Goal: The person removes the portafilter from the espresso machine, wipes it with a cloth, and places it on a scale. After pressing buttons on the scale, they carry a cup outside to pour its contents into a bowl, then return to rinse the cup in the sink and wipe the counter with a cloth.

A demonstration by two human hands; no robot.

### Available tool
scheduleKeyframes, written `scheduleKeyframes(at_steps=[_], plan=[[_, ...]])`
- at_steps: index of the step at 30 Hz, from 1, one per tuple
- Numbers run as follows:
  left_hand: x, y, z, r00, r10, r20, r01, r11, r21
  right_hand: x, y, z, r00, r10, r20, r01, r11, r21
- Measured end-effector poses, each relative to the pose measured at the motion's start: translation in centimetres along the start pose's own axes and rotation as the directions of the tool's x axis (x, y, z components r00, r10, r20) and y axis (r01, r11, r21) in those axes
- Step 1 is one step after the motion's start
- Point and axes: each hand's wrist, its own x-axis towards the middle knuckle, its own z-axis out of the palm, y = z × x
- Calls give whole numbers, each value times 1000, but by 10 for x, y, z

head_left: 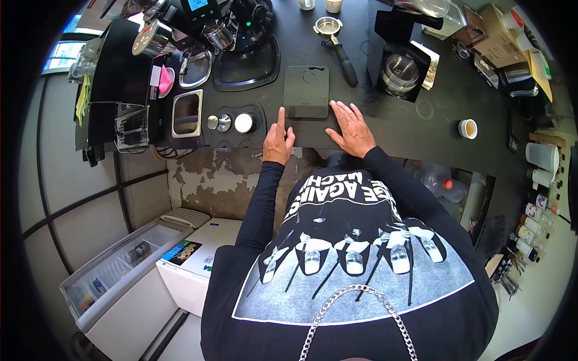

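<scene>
Left hand [277,144] pointing, right hand [354,132] spread, tbh can't tell if either's touching the black scale's [306,90] near corners.

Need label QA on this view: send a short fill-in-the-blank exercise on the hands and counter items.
The left hand extends its ____ finger toward the flat black rectangular scale.
The right hand lies palm ____ on the dark flat counter.
The round silver metal portafilter has a long ____ handle.
The small round white cup stands to the ____ of the scale.
Missing words: index; down; black; right.
</scene>
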Motion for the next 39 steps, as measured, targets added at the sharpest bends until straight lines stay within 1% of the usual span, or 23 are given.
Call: scheduleKeyframes(at_steps=[4,6,7,11,13,14,16,20,22,26,29,31,39], plan=[[2,-3,-2,1000,1,12,0,999,-43,1,-3,0,1000,13,4,-13,1000,-13],[4,-8,-1,995,102,5,-102,994,33,2,-5,-1,1000,22,4,-22,999,-24],[4,-7,0,996,87,28,-89,994,67,2,-6,0,1000,26,4,-26,999,-30],[3,-10,-2,993,79,87,-83,995,50,2,-8,2,999,45,-4,-45,998,-52],[2,-12,-3,997,31,77,-24,996,-88,2,-10,3,998,60,-1,-60,996,-67],[4,-14,-4,996,40,82,-32,995,-94,3,-11,4,998,69,-5,-69,995,-72],[6,-16,-7,985,112,130,-110,994,-18,2,-12,4,997,71,-7,-71,995,-72],[8,-17,-12,979,89,186,-81,995,-54,3,-16,5,995,94,-22,-96,991,-95],[7,-18,-12,971,178,159,-182,983,8,3,-17,5,994,107,-18,-108,990,-93],[7,-19,-12,972,141,185,-135,990,-46,3,-18,6,994,113,-2,-112,989,-99],[6,-19,-12,970,154,186,-151,988,-34,4,-18,6,994,113,0,-112,988,-102],[6,-18,-12,979,116,166,-103,991,-82,4,-18,5,994,112,-1,-111,988,-107],[7,-14,-11,983,111,147,-106,993,-42,4,-16,4,995,102,-12,-103,990,-98]])
